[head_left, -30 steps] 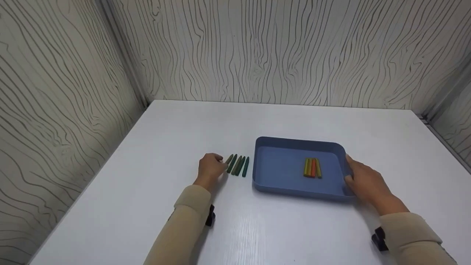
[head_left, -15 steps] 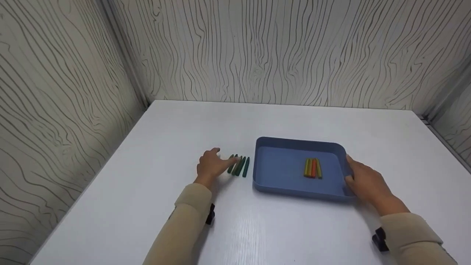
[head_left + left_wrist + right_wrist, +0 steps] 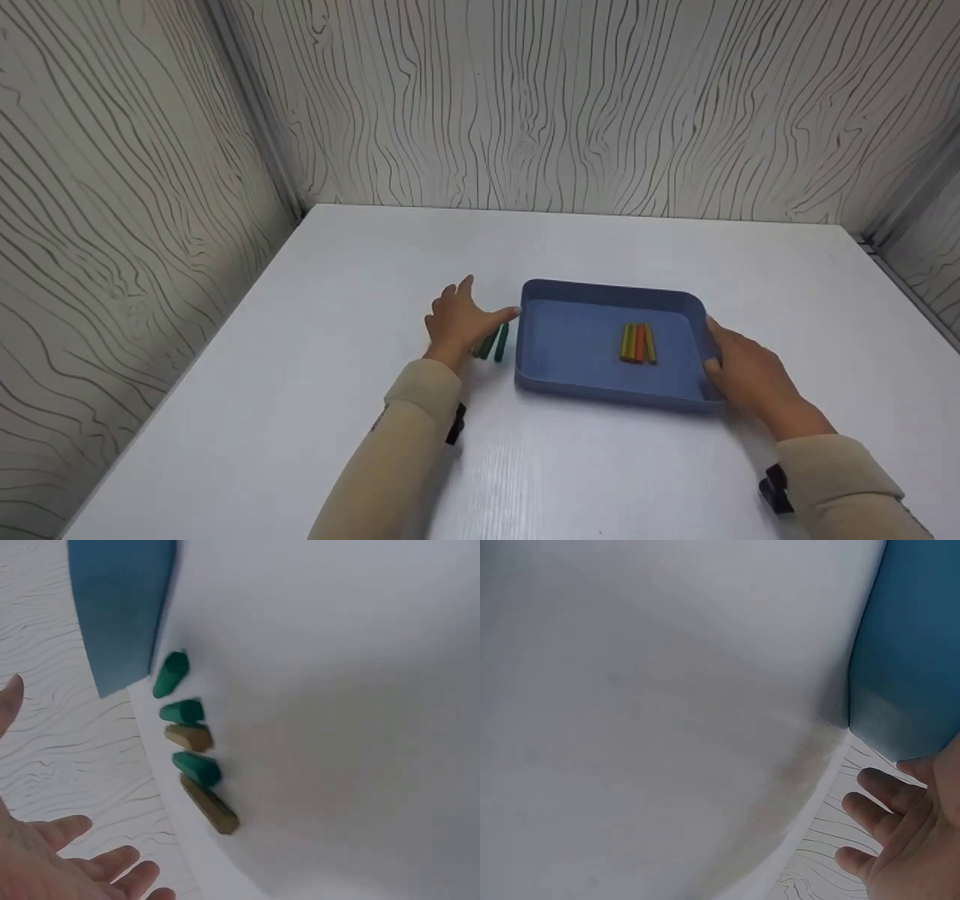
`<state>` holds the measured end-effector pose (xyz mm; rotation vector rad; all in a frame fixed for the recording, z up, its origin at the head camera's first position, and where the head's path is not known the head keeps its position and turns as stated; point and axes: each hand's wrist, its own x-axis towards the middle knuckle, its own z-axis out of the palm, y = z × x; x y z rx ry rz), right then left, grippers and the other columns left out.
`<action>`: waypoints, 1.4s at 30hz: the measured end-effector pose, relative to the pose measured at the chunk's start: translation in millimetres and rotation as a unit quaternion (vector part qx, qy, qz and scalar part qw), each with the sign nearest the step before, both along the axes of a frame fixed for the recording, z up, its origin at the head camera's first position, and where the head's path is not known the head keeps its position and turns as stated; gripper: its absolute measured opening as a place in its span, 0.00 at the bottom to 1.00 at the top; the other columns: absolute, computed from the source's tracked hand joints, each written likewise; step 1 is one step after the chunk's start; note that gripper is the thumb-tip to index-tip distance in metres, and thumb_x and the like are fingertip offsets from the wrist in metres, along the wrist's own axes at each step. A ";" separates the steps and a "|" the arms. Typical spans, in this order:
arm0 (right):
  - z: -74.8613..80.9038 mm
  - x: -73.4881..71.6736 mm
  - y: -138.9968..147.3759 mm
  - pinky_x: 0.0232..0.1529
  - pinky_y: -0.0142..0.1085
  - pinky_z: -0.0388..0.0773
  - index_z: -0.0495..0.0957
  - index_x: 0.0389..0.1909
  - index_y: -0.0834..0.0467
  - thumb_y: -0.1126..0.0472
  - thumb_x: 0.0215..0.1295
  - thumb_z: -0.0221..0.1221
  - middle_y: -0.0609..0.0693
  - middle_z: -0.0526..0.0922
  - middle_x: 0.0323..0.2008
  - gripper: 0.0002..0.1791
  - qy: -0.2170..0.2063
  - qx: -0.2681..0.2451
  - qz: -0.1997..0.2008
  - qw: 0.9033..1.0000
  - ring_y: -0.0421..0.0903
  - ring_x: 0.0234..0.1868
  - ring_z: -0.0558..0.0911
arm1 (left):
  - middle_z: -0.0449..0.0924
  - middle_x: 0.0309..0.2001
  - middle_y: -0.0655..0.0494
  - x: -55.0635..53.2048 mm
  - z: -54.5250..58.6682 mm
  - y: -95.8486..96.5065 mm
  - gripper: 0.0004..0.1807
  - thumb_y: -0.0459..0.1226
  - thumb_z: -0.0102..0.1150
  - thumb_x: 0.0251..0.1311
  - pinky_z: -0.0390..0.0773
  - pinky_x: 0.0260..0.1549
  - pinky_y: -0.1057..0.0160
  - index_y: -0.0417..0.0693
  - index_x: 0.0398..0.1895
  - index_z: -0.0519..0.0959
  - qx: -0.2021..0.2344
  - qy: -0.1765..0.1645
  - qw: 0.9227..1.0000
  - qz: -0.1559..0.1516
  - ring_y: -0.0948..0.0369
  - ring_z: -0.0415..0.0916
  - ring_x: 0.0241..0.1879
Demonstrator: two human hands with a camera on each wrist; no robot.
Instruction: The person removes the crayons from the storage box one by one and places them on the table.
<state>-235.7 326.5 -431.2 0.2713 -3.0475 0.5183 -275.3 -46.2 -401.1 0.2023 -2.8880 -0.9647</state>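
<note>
My left hand hovers over a row of crayons, its fingers spread and its thumb reaching toward the tray's left rim; nothing is held. Partly hidden beneath it in the head view, the row includes a green crayon. Seen from the left wrist, green and brown crayons lie side by side on the table. My right hand holds the right wall of a shallow blue tray, thumb at the rim, while its other fingers extend outside in the right wrist view. Yellow and orange crayons lie together inside the tray.
Everything stands on a white table. Patterned panels rise behind it and at both sides. The tray's raised walls stand just right of the loose crayons.
My left hand has left the left end of the crayon row and moved right and farther forward, its fingers spreading wider. My right hand and the tray stay where they were.
</note>
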 end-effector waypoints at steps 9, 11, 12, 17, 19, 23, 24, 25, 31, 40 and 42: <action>1.4 1.3 0.3 0.59 0.62 0.55 0.50 0.70 0.72 0.64 0.65 0.47 0.75 0.60 0.63 0.34 -0.001 -0.003 -0.002 1.000 0.73 0.62 0.59 | 0.56 0.69 0.40 -2.1 13.7 31.4 0.55 0.68 0.62 0.44 0.58 0.58 0.41 0.50 0.72 0.59 -0.037 0.012 0.999 -0.038 0.45 0.54 0.67; 1.8 1.4 0.2 0.59 0.62 0.55 0.50 0.70 0.72 0.64 0.65 0.47 0.75 0.60 0.63 0.34 -0.002 -0.004 -0.001 1.000 0.73 0.62 0.59 | 0.56 0.70 0.41 -2.5 14.4 40.2 0.55 0.68 0.62 0.43 0.57 0.59 0.41 0.51 0.72 0.59 -0.045 0.015 0.998 -0.042 0.45 0.53 0.68; 2.0 1.6 0.1 0.59 0.62 0.55 0.50 0.70 0.72 0.64 0.65 0.47 0.75 0.60 0.63 0.34 -0.001 -0.005 0.001 1.000 0.73 0.62 0.59 | 0.56 0.70 0.41 -2.2 14.6 44.5 0.55 0.68 0.62 0.43 0.57 0.59 0.41 0.51 0.72 0.59 -0.049 0.017 0.998 -0.046 0.45 0.53 0.68; 1.6 2.5 0.5 0.59 0.62 0.55 0.51 0.69 0.72 0.64 0.64 0.47 0.75 0.61 0.62 0.34 0.007 -0.007 0.005 1.000 0.73 0.62 0.60 | 0.55 0.70 0.43 -0.5 12.2 68.0 0.54 0.68 0.63 0.43 0.55 0.61 0.42 0.53 0.72 0.59 -0.058 0.017 0.997 -0.058 0.46 0.51 0.69; 1.8 2.6 0.1 0.59 0.62 0.55 0.51 0.69 0.72 0.64 0.65 0.47 0.75 0.61 0.62 0.34 0.009 -0.009 0.007 1.000 0.73 0.62 0.60 | 0.55 0.71 0.44 0.5 9.6 76.7 0.54 0.67 0.63 0.43 0.55 0.62 0.43 0.54 0.72 0.59 -0.060 0.017 0.996 -0.062 0.46 0.51 0.69; 1.9 2.6 -0.4 0.59 0.62 0.55 0.51 0.70 0.72 0.64 0.65 0.47 0.75 0.61 0.63 0.34 0.006 -0.009 0.005 1.000 0.72 0.62 0.60 | 0.56 0.70 0.45 2.5 4.0 91.9 0.53 0.66 0.63 0.44 0.56 0.61 0.44 0.54 0.72 0.59 -0.063 0.016 0.995 -0.072 0.47 0.52 0.69; 1.8 2.6 -0.1 0.59 0.62 0.55 0.51 0.69 0.72 0.64 0.65 0.47 0.75 0.61 0.63 0.34 0.007 -0.007 0.005 1.000 0.72 0.62 0.60 | 0.56 0.70 0.45 3.2 2.9 95.3 0.52 0.66 0.63 0.45 0.56 0.61 0.44 0.54 0.72 0.60 -0.062 0.017 0.995 -0.073 0.47 0.52 0.69; 1.6 2.7 0.1 0.59 0.62 0.55 0.51 0.69 0.72 0.64 0.64 0.47 0.74 0.61 0.63 0.34 0.007 -0.006 0.004 1.000 0.72 0.62 0.60 | 0.56 0.70 0.45 3.9 1.9 98.5 0.52 0.66 0.64 0.45 0.57 0.61 0.44 0.54 0.72 0.60 -0.062 0.017 0.995 -0.075 0.47 0.52 0.69; 1.1 3.0 -0.2 0.59 0.61 0.56 0.51 0.69 0.72 0.65 0.64 0.46 0.74 0.62 0.62 0.34 0.017 -0.003 0.004 1.000 0.72 0.61 0.61 | 0.59 0.69 0.47 5.7 -5.0 116.8 0.47 0.62 0.65 0.49 0.57 0.61 0.45 0.55 0.71 0.61 -0.055 0.024 0.995 -0.074 0.48 0.56 0.67; 0.1 2.9 0.8 0.59 0.61 0.56 0.51 0.70 0.72 0.64 0.64 0.45 0.74 0.62 0.63 0.34 0.009 -0.005 -0.001 1.000 0.72 0.62 0.61 | 0.70 0.61 0.50 9.8 -18.9 147.2 0.40 0.52 0.70 0.49 0.64 0.57 0.50 0.54 0.67 0.68 -0.036 0.059 0.996 -0.055 0.53 0.67 0.60; 0.4 2.6 0.8 0.59 0.61 0.56 0.51 0.70 0.72 0.64 0.64 0.46 0.74 0.61 0.63 0.34 0.008 -0.007 -0.001 1.000 0.72 0.62 0.61 | 0.72 0.60 0.51 11.4 -22.1 153.1 0.39 0.50 0.70 0.50 0.65 0.56 0.52 0.54 0.67 0.69 -0.028 0.057 0.996 -0.056 0.54 0.68 0.59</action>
